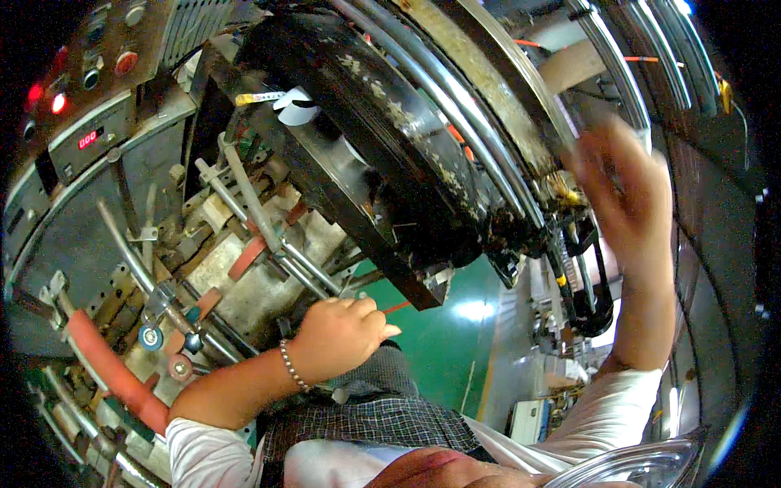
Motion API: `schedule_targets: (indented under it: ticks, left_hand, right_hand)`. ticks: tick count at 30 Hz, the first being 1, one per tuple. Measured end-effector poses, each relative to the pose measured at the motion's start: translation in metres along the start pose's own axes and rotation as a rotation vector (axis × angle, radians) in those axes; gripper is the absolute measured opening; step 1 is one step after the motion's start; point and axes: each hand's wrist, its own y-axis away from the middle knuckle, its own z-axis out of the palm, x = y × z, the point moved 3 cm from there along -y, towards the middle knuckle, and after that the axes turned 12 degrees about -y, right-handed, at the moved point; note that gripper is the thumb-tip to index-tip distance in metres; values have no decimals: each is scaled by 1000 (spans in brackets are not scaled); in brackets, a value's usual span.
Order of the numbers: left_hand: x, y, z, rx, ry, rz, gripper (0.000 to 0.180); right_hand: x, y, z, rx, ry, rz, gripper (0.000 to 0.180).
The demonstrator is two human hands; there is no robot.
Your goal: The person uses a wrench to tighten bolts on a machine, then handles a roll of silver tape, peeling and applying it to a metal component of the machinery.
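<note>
My left hand [342, 335], with a beaded bracelet at the wrist, is in front of the machine's lower rods [305, 275]. Its fingers curl and press together, with the thumb pointing right; whatever may lie under them is hidden. Raised at the right, my right hand [622, 175] is blurred by motion beside the end of a long metal rail [521, 73]. Its fingers are too smeared to show whether they hold anything. Between the hands and beyond them sits a large dark machine roller [366, 89], worn and stained, with shiny rods [455, 89] alongside.
A control panel [89, 138] with a red digital display and lit red lamps stands at the left. Red-sleeved bars [114, 370] and small wheels [181, 366] fill the lower left. A dark metal beam corner [423, 297] juts out over the green floor [439, 350].
</note>
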Motion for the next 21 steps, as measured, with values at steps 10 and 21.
schedule_targets:
  ticks: [10, 21]
  left_hand:
    - [-26, 24, 36, -448, -85, -12, 29]
    - [-29, 30, 31, -403, -138, -9, 19]
  right_hand:
    - [47, -266, 74, -79, 764, -431, 17]
    - [54, -284, 96, -284, 965, -459, 13]
